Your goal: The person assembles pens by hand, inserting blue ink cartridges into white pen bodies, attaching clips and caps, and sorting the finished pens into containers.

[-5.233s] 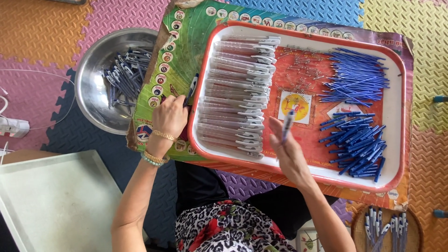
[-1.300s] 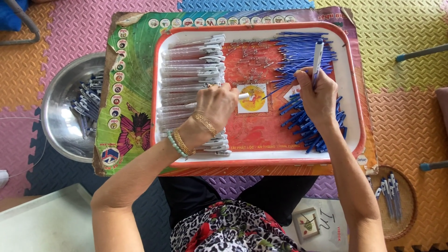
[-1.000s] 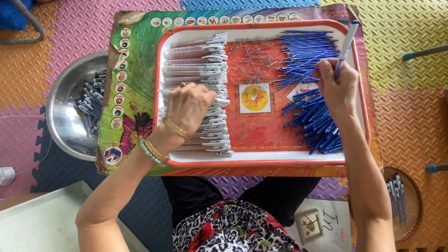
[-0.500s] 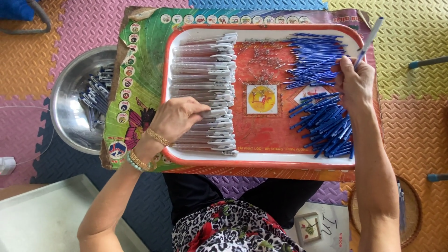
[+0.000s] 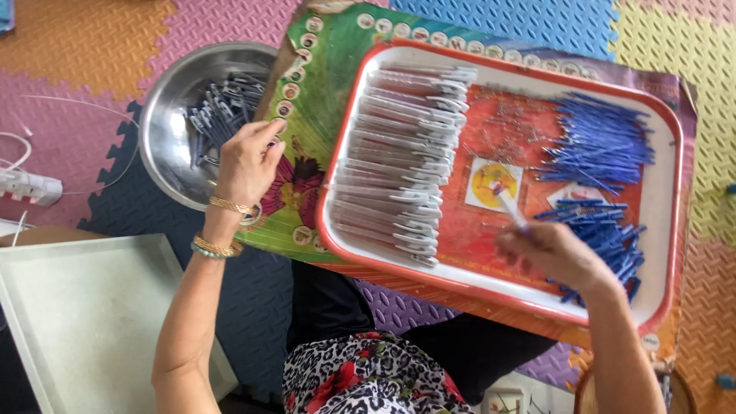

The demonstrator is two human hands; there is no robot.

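our right hand (image 5: 556, 253) is closed around a thin pale pen tube (image 5: 509, 208), holding it over the red tray (image 5: 675, 230) just beside the heap of blue refills (image 5: 602, 146). our left hand (image 5: 247, 157) hangs at the rim of the steel bowl (image 5: 165, 115) of dark pen parts (image 5: 218, 115), fingers pinched together; we cannot tell whether they hold anything. rows of clear pen barrels (image 5: 402, 153) fill the tray's left side. a white tray (image 5: 84, 322) sits lower left.
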